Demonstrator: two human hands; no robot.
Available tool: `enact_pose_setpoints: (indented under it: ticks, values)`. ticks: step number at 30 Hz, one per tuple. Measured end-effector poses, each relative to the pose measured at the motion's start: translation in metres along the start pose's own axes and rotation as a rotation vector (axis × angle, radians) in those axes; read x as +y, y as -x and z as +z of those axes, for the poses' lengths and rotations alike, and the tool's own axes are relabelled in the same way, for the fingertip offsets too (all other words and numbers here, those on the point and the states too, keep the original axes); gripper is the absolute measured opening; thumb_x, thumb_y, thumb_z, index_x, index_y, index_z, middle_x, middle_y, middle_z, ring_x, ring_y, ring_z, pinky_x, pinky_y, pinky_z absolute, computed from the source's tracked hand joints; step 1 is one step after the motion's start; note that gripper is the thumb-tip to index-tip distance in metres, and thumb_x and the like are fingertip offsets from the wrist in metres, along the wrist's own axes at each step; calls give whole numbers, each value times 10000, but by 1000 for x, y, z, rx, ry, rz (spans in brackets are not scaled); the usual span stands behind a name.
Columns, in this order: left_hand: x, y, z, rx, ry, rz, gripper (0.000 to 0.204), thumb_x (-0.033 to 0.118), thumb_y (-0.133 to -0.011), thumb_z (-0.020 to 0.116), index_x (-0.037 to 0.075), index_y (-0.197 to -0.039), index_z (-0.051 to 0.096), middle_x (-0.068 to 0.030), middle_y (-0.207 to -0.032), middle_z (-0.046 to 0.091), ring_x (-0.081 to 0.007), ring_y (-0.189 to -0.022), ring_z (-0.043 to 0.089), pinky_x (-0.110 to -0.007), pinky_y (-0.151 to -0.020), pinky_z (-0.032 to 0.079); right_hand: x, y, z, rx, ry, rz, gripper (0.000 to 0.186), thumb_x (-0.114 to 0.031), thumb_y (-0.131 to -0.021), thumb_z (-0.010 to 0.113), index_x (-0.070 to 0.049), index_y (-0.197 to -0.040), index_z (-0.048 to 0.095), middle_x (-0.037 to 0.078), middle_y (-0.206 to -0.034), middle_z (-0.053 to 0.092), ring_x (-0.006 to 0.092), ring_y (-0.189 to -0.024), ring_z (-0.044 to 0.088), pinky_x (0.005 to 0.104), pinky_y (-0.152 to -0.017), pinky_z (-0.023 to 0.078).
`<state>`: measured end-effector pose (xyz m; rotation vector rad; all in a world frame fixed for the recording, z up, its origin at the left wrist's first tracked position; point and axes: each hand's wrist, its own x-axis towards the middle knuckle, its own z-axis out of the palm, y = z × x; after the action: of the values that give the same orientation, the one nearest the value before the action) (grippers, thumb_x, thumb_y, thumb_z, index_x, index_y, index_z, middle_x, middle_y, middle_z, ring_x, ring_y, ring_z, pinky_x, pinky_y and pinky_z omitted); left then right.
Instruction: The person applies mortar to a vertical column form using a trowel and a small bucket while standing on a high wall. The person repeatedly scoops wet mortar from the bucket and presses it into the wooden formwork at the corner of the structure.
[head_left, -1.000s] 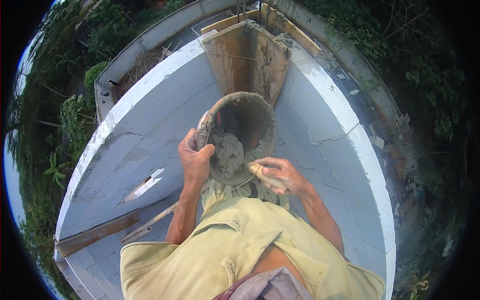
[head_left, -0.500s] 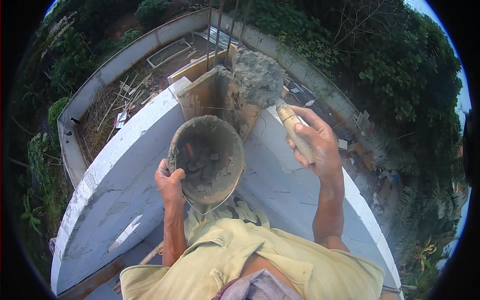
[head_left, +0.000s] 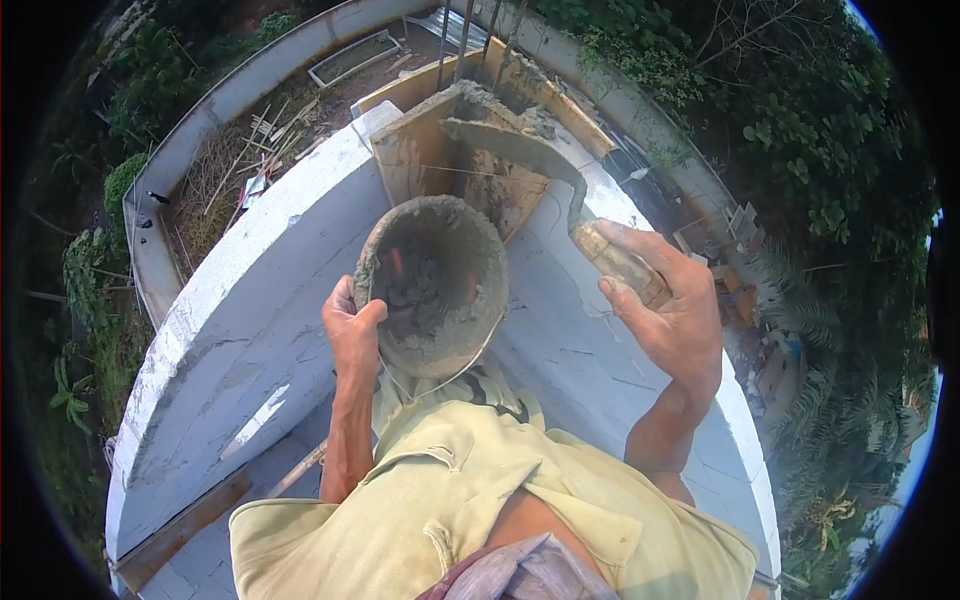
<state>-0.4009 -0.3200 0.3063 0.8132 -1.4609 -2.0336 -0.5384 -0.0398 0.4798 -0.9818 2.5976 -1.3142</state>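
Note:
My left hand (head_left: 354, 308) grips the left rim of a mortar-caked bucket (head_left: 490, 270), which is tilted so its inside shows. Wet grey mortar (head_left: 415, 290) lies in the bottom, and a thin wire handle hangs at the near side. My right hand (head_left: 672, 300) is closed round the wooden handle of a trowel (head_left: 530, 150). The blade is turned on edge, over the wooden formwork box (head_left: 415, 150) at the wall corner. Grey mortar (head_left: 540, 122) lies along the box's top behind the blade.
Several steel bars (head_left: 465, 40) rise from the formwork. White block walls (head_left: 240, 250) run back on both sides from the corner, with a thin string across the box. Far below are a boundary wall (head_left: 230, 95), scrap timber and trees. A plank (head_left: 185, 530) lies at lower left.
The trowel blade, heaped with mortar before, has turned over on edge and its load has come off at the formwork. My right hand has rotated and shifted slightly right; the bucket shifted slightly right and up.

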Motion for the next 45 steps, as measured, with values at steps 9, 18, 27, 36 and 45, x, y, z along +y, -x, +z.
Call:
enact_pose_setpoints:
  ticks: [9,18,27,36,45]
  values:
    - [-2,11,34,-315,-280,71,157,-49,-714,567,78,-783,505,84,-761,458,-26,-669,368,-223,-582,311,62,78,154,-180,654,-238,501,-111,-806,733,-49,-1290,625,79,-910,638,240,-735,717,337,-542,569]
    - [-16,44,43,-202,-425,150,127,-40,-721,572,54,-785,515,78,-748,465,-31,-656,373,-237,-570,312,99,88,102,-108,531,-162,450,-72,-840,685,-119,-1286,648,111,-917,630,261,-688,694,420,-551,546]
    - [-20,77,48,-212,-797,188,229,24,-736,629,-46,-952,659,-39,-707,555,-109,-655,470,-301,-614,427,87,95,24,-237,665,-268,411,-188,-900,683,-159,-1307,639,126,-832,638,282,-638,693,439,-569,550]
    - [-49,103,58,43,-494,345,117,-51,-751,603,16,-795,516,72,-743,412,-43,-679,365,-243,-586,314,115,164,98,-371,-106,225,392,-286,-973,627,-125,-1330,603,215,-905,727,432,-812,708,567,-718,540]
    - [-38,106,70,-84,-476,320,190,-53,-746,600,48,-741,440,82,-737,382,-40,-658,332,-250,-559,276,109,136,123,-234,449,-131,451,-161,-916,676,-111,-1359,608,205,-854,662,321,-641,719,448,-546,554]
